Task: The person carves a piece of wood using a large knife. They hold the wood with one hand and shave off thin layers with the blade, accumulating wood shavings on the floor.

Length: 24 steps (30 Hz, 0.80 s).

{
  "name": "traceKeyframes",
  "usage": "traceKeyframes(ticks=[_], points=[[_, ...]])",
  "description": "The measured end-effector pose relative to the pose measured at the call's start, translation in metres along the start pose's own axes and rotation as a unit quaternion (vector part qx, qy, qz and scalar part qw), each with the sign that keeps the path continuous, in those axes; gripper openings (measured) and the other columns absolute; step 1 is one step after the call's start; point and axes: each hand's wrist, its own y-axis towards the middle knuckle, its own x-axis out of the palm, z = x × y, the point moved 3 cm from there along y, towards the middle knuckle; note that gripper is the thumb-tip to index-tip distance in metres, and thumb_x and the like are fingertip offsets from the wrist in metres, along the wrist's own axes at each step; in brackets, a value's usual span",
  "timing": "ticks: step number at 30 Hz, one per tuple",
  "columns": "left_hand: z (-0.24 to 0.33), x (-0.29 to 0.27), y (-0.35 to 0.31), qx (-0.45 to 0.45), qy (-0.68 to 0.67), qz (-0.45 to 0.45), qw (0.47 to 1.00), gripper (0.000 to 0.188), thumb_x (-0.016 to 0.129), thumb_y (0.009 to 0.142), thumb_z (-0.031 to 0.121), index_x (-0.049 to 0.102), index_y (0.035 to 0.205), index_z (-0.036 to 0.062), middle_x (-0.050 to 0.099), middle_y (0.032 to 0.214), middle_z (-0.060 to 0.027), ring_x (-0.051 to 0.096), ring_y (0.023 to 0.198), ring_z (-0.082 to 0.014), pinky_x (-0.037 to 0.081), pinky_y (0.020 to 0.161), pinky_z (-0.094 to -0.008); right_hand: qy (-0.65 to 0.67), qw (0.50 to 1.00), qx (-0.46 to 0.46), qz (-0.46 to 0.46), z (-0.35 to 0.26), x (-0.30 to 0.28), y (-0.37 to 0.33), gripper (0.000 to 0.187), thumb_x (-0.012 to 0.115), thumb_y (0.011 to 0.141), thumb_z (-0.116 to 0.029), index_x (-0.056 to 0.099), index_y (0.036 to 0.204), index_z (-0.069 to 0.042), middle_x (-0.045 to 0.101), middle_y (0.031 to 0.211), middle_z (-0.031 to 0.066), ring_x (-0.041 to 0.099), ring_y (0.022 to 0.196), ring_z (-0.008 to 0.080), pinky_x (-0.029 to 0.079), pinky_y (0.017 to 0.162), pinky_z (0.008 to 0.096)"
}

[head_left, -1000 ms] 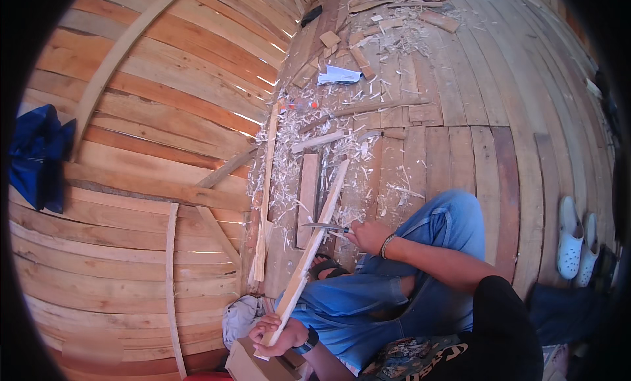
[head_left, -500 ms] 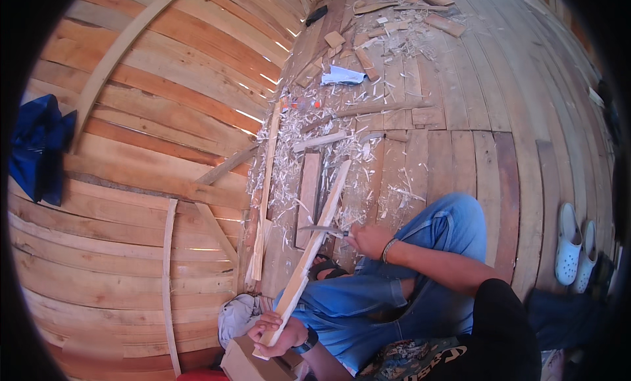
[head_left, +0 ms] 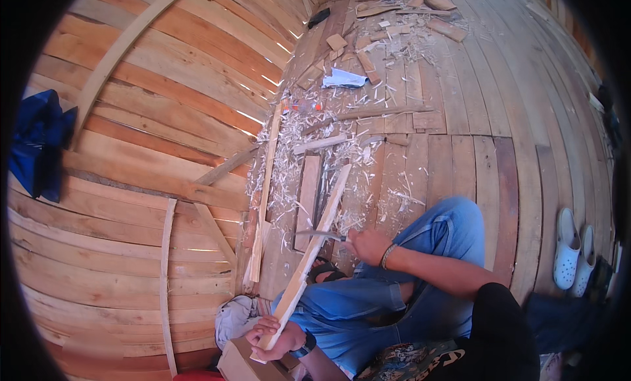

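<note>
- Head view looks down on a person seated on a plank floor (head_left: 460,164), legs in blue jeans (head_left: 394,302).
- Left hand (head_left: 276,335): closed around the near end of a long wooden slat (head_left: 315,243), low in the picture beside a pale block (head_left: 240,362).
- Slat: runs diagonally up and to the right from that hand, over the knee, its far end resting among the shavings (head_left: 289,164) on the floor.
- Right hand (head_left: 368,244): clenched on the handle of a knife (head_left: 322,234); a band sits on the wrist.
- Knife: blade points left and lies across the slat about halfway along, touching its edge.
- Hands are well apart, one at the slat's near end, the other at its middle.
- Short board (head_left: 307,197): flat on the floor just left of the slat, in the shavings.
- Thin lath (head_left: 263,203): lies lengthwise further left, along the edge of the curved plank wall (head_left: 144,118).
- Offcuts (head_left: 368,59): scattered on the floor further away, with a crumpled white scrap (head_left: 343,78) among them.
- Blue cloth (head_left: 36,144): hangs at the far left on the wall.
- White clogs (head_left: 573,249): a pair stands at the right, well away from the work.
</note>
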Motion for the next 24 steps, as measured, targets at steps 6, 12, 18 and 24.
traceKeyframes(ticks=[6,12,18,24], points=[[-0.007,0.009,-0.004,0.007,0.005,0.038,0.999,0.039,0.037,0.085,0.043,0.044,0.071,0.0079,0.036,0.046,-0.0017,0.036,0.04,-0.0139,0.033,0.045,-0.0265,-0.01,1.0,0.013,0.006,0.018,0.006,0.008,0.04,0.045,0.091,-0.04,0.05,0.092,-0.001,0.061,0.067,0.0197,0.062,0.064,0.0379,0.049,0.059,0.048],[-0.006,0.006,-0.007,-0.019,-0.002,0.033,0.999,0.039,0.037,0.085,0.043,0.044,0.068,0.0086,0.039,0.046,-0.0016,0.036,0.041,-0.0134,0.033,0.046,-0.0261,0.009,0.999,0.005,0.038,0.042,0.01,0.012,0.039,0.045,0.091,-0.041,0.048,0.088,-0.002,0.06,0.067,0.0191,0.062,0.063,0.0378,0.049,0.057,0.0475],[0.0,0.01,-0.001,-0.005,0.011,0.06,0.998,0.04,0.038,0.084,0.044,0.045,0.068,0.0081,0.038,0.046,-0.0017,0.036,0.041,-0.0134,0.033,0.046,-0.0259,-0.029,0.997,-0.069,0.03,0.007,0.0,0.005,0.04,0.045,0.09,-0.043,0.046,0.086,-0.003,0.06,0.067,0.0193,0.062,0.062,0.0378,0.049,0.055,0.0469],[0.001,-0.005,0.003,-0.013,0.009,0.051,0.999,0.04,0.038,0.084,0.044,0.044,0.068,0.0085,0.037,0.046,-0.0023,0.037,0.042,-0.0137,0.033,0.047,-0.0256,-0.022,0.996,-0.071,0.042,-0.006,-0.002,0.003,0.041,0.046,0.09,-0.043,0.048,0.088,-0.002,0.061,0.065,0.0184,0.062,0.061,0.036,0.049,0.052,0.0456]])
